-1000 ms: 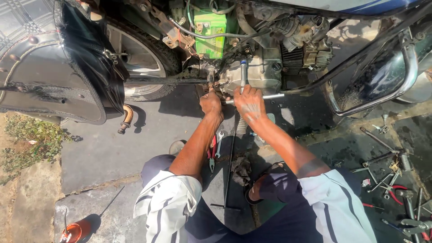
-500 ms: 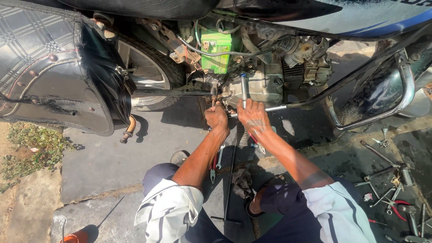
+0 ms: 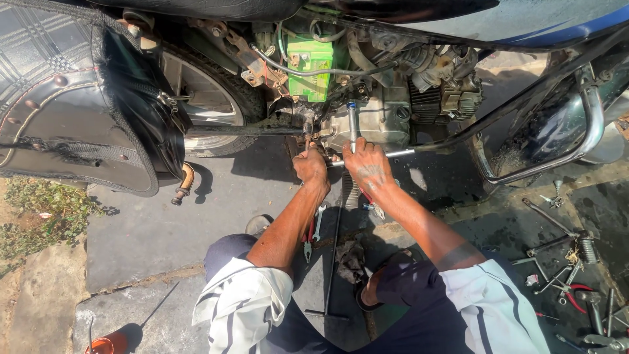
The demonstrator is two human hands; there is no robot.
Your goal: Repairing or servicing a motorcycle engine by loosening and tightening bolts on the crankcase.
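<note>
While the person sits on the ground close to the motorcycle, both hands reach under the engine (image 3: 386, 118), just below the green battery (image 3: 311, 65). The left hand (image 3: 310, 165) has its grip closed around a small part at the bottom of the engine, near the long horizontal rod (image 3: 242, 131) that runs toward the rear wheel (image 3: 209, 108); what exactly it pinches is too small to tell. The right hand (image 3: 368, 169) is closed on a metal tool (image 3: 352, 124) that stands almost upright against the engine case, with a thin silver bar (image 3: 406, 153) running just beside the knuckles. I judge that the tool could slip off the fitting if it sits tilted, and then the knuckles would hit the sharp engine fins or the frame. The two hands are very near each other, so a sudden slip of one may also strike the other. Red-handled pliers (image 3: 308, 239) and a wrench (image 3: 318, 221) lie on the ground between the forearms, where a knee could push them. The ground is grey concrete, stained dark with oil under the engine, in strong sunlight outdoors. More loose tools (image 3: 563, 275) lie scattered at the right, and some weeds (image 3: 39, 210) grow at the left edge.
</note>
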